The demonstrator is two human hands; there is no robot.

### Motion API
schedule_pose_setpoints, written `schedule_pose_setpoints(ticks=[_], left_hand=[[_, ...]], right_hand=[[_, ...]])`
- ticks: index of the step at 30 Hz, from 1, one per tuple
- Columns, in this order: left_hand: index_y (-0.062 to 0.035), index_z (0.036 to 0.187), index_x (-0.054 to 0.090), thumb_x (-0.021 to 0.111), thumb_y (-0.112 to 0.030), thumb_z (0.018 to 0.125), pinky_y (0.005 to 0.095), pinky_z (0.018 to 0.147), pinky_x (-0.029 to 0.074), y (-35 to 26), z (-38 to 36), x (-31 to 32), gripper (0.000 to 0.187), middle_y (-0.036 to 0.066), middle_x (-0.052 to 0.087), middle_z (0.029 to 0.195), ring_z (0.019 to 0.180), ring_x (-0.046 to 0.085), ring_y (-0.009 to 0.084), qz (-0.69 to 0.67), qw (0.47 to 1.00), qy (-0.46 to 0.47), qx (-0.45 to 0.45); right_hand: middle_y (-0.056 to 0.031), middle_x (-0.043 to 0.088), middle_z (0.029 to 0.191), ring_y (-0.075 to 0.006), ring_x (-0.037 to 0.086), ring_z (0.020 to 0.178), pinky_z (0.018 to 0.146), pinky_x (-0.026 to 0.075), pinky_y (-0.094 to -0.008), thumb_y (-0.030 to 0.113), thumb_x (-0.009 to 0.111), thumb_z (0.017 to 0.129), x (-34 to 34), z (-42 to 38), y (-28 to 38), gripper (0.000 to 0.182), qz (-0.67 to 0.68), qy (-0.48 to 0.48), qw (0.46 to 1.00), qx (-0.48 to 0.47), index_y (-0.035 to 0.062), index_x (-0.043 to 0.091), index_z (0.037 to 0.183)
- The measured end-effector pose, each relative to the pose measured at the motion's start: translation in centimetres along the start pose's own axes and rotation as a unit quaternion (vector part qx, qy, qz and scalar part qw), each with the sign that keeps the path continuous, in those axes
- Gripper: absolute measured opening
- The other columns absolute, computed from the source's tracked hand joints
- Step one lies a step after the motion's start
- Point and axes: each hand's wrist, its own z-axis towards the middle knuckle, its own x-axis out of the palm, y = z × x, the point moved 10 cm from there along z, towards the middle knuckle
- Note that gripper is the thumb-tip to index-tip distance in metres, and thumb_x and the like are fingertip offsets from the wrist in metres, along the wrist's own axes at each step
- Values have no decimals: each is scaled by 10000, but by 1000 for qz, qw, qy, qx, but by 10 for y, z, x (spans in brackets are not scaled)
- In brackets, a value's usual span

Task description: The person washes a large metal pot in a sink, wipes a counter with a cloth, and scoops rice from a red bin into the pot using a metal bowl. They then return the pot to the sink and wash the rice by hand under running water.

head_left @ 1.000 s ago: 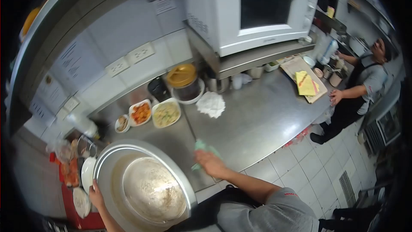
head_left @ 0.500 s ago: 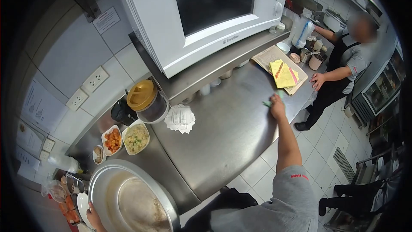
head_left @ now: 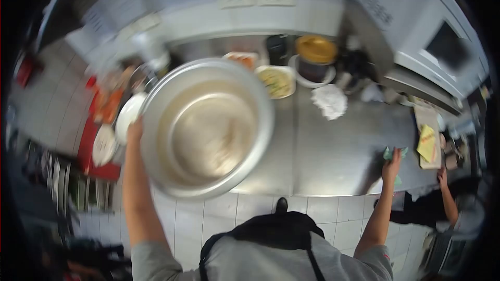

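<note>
My left hand (head_left: pixel 134 131) grips the left rim of a big round metal pot (head_left: pixel 250 171), its fingers partly hidden at the edge. The pot's mouth faces me, and brownish residue marks the bare bottom. It overlaps the counter's front edge in this view. Far to the right, my right hand (head_left: pixel 394 163) is closed on a crumpled green cloth (head_left: pixel 388 152) at the steel counter (head_left: pixel 344 151). Just beyond the pot's rim stand a white tub of pale yellow food (head_left: pixel 276 82) and a tub of orange food (head_left: pixel 241 60).
Behind the counter sits a container with a yellow lid (head_left: pixel 316 48), with white paper slips (head_left: pixel 329 101) beside it. A microwave (head_left: pixel 442 31) rests on a shelf at right. Yellow papers (head_left: pixel 427 143) lie near a co-worker's hand (head_left: pixel 442 177). White plates (head_left: pixel 128 114) are left of the pot.
My view has swung left, bringing the whole pot and my left arm into sight. My left hand stays on the pot's rim, and my right hand still holds the green cloth.
</note>
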Motion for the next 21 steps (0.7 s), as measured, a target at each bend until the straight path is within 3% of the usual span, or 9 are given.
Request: schedule_pose_setpoints(ticks=[2, 3, 6, 9, 11, 12, 16, 20, 21], left_hand=[[154, 1032, 518, 442, -561, 797, 442, 913, 369, 1, -23, -17, 756, 281, 547, 1090, 1053, 523, 362, -226, 970, 20, -85], [75, 1232, 403, 441, -583, 807, 367, 970, 325, -18, -56, -8, 785, 231, 485, 1204, 1137, 454, 314, -458, 854, 207, -131], [65, 1182, 438, 505, -424, 845, 316, 879, 388, 37, -99, -63, 597, 172, 522, 1131, 1051, 493, 224, -503, 859, -12, -93], [45, 1215, 407, 504, -310, 878, 305, 881, 388, 140, -150, -20, 499, 154, 505, 1161, 1060, 483, 211, -544, 830, -115, -34], [43, 1208, 415, 480, -291, 896, 305, 875, 396, 228, -226, 59, 462, 149, 507, 1155, 1034, 496, 205, -562, 812, -86, -135], [47, 1203, 417, 468, -293, 901, 302, 864, 407, 275, -274, 115, 458, 150, 512, 1149, 1029, 501, 202, -555, 801, -39, -222], [-43, 805, 450, 440, -282, 898, 270, 489, 377, 391, -548, 302, 256, 9, 459, 649, 533, 408, 111, -511, 730, 18, -454], [-36, 1040, 513, 474, -271, 865, 309, 604, 459, 338, -769, 326, 296, 118, 556, 964, 822, 559, 205, -536, 441, 130, -708], [-50, 1066, 492, 485, -239, 857, 311, 565, 458, 347, -799, 356, 282, 115, 571, 889, 751, 567, 209, -574, 523, 178, -604]], right_hand=[[-123, 337, 1359, -332, 302, 1251, 963, 286, -511, 90, 532, 785, 51, -26, 35, 504, -177, 178, 967, 42, 131, 411, 1273], [-111, 326, 1368, -323, 288, 1259, 955, 276, -527, 124, 540, 794, 45, -31, 70, 505, -136, 129, 982, 1, 148, 403, 1279], [-121, 421, 1291, -309, 382, 1186, 923, 315, -489, 135, 564, 794, -7, -73, 176, 431, -2, -15, 994, -111, 119, 471, 1214], [-141, 602, 852, -297, 577, 822, 761, 447, -318, 19, 553, 765, -7, -166, 281, 180, 296, 117, 933, -165, 2, 577, 943], [-145, 600, 846, -296, 585, 814, 727, 461, -327, 43, 598, 732, 32, -270, 336, 160, 319, 332, 866, -195, 32, 582, 891], [-132, 608, 844, -287, 597, 788, 688, 474, -325, 39, 611, 710, 2, -322, 390, 162, 280, 290, 826, -395, 47, 593, 871], [-104, 630, 788, -217, 625, 720, 637, 499, -304, 16, 597, 723, 63, -469, 447, 99, 346, 541, 678, -357, 31, 630, 815], [-128, 548, 1121, -230, 578, 957, 839, 439, -398, 282, 529, 852, 232, -530, 365, 407, 330, 659, 664, 123, 30, 467, 1166], [-155, 478, 1232, -259, 537, 1047, 907, 397, -442, 367, 511, 861, 257, -539, 348, 559, 366, 620, 619, 314, 29, 359, 1280]])
